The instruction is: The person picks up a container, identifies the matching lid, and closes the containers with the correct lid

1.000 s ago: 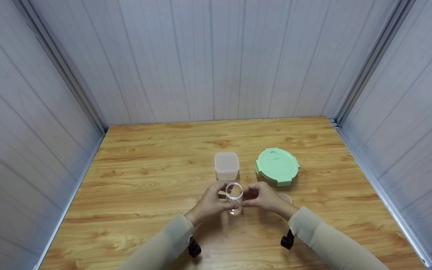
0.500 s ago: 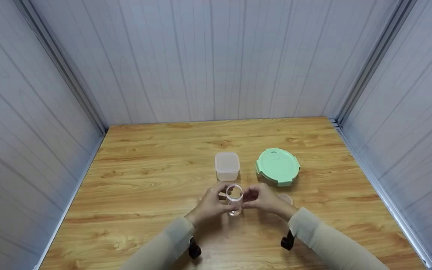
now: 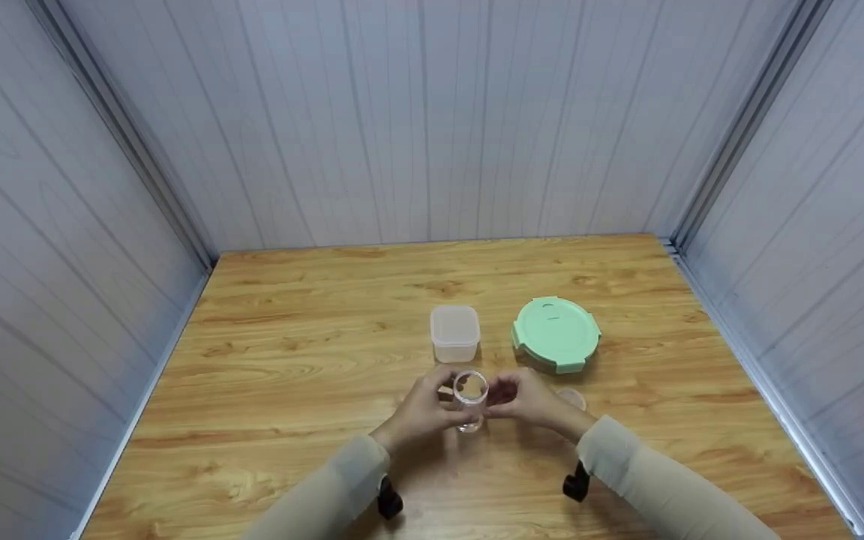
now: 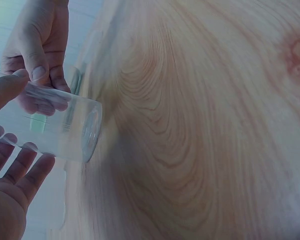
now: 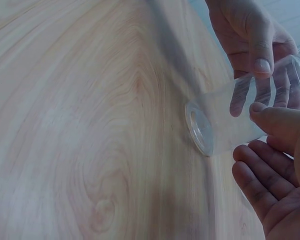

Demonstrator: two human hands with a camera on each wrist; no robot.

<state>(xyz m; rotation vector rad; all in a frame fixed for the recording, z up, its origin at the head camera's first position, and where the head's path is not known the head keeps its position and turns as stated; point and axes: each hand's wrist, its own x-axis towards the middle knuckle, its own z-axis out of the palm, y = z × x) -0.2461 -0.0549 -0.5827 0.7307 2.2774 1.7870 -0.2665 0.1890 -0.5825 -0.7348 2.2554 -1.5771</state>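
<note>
A clear plastic jar (image 3: 469, 427) stands upright over the table with its open mouth facing up. My left hand (image 3: 418, 407) grips it from the left, thumb on the near side and fingers round the far side. From the right, my right hand (image 3: 529, 397) holds the jar too, its thumb and fingers about the wall. In the left wrist view the jar (image 4: 80, 127) looks see-through, with right-hand fingers visible through it. The jar's round base (image 5: 200, 129) shows in the right wrist view. A clear round disc, perhaps a lid (image 3: 573, 397), lies partly hidden behind my right wrist.
A translucent square container (image 3: 454, 334) stands just beyond my hands. To its right sits a round container with a green clip lid (image 3: 556, 331). The wooden table (image 3: 312, 315) meets pale panel walls (image 3: 432, 135) at the back and on both sides.
Both hands stay on the jar in almost the same place. The jar has shifted only very slightly; the containers have not moved.
</note>
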